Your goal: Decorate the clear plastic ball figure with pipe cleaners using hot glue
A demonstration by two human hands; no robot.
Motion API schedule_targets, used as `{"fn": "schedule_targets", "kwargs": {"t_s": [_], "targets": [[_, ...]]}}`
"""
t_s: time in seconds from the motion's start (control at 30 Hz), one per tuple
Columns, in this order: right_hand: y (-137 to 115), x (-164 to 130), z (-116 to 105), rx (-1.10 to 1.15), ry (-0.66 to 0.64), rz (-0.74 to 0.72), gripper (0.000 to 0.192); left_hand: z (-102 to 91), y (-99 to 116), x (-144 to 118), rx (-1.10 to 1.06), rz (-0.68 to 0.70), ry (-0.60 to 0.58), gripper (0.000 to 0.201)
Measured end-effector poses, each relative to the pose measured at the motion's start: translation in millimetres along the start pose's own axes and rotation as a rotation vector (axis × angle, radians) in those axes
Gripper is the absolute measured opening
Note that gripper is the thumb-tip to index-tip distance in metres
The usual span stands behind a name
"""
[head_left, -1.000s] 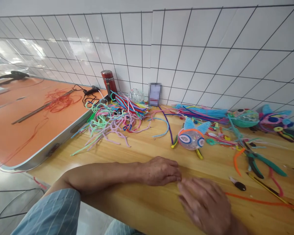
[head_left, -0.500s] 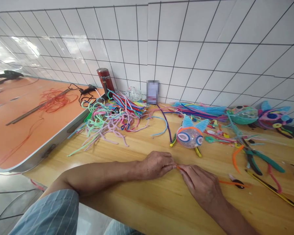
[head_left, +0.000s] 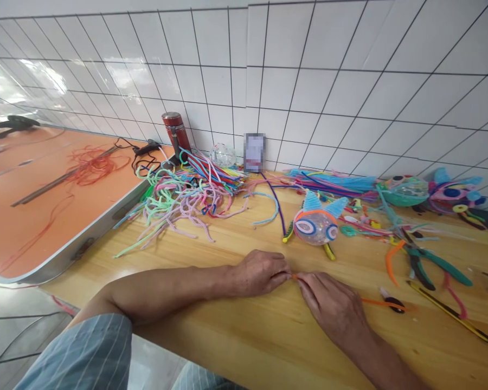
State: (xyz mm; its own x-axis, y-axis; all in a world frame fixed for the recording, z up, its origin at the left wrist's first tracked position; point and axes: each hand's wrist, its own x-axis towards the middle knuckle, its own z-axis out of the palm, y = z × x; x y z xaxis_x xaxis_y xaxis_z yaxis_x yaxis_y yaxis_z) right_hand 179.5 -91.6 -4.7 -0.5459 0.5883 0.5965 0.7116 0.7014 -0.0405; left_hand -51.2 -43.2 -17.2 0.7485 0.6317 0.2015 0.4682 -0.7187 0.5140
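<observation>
Left hand: the left hand [head_left: 260, 272] rests on the wooden table [head_left: 244, 336], fingertips pinched on one end of an orange pipe cleaner [head_left: 384, 304].
Right hand: the right hand [head_left: 333, 309] meets it at the same spot, fingers closed over the wire; the rest trails toward 3 o'clock along the table.
Nearby: a craft fish [head_left: 317, 225] sits at 12 o'clock of the hands, a heap of pipe cleaners [head_left: 179, 200] at 10 o'clock, pliers [head_left: 431, 265] at 2 o'clock.
Doing it well: judging by the grip, the pinch should sit close to the tip, with the wrists planted on the wood so the end stays controlled.
Hard to see: the pinched end is almost wholly covered by fingers, so its shape cannot be told; the right forearm is cut off at the frame's bottom edge.
</observation>
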Motion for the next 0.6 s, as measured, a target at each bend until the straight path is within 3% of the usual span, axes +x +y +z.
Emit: {"fn": "schedule_targets", "kwargs": {"t_s": [0.17, 0.33, 0.47, 0.6], "targets": [[0.2, -0.1, -1.3, -0.032, 0.003, 0.02, 0.02, -1.7, -1.1, 0.3, 0.046, -0.022, -0.014, 0.027], [0.7, 0.1, -0.4, -0.062, 0.028, 0.015, 0.022, -1.2, 1.0, -0.2, 0.104, -0.053, 0.062, 0.028], [-0.3, 1.2, -1.5, -0.05, 0.008, 0.0, 0.02, -1.2, 1.2, -0.6, 0.112, -0.011, 0.015, 0.019], [1.0, 0.9, -4.8, -0.064, -0.023, 0.015, 0.016, -1.2, -1.3, -0.7, 0.079, -0.034, 0.025, 0.026]]}}
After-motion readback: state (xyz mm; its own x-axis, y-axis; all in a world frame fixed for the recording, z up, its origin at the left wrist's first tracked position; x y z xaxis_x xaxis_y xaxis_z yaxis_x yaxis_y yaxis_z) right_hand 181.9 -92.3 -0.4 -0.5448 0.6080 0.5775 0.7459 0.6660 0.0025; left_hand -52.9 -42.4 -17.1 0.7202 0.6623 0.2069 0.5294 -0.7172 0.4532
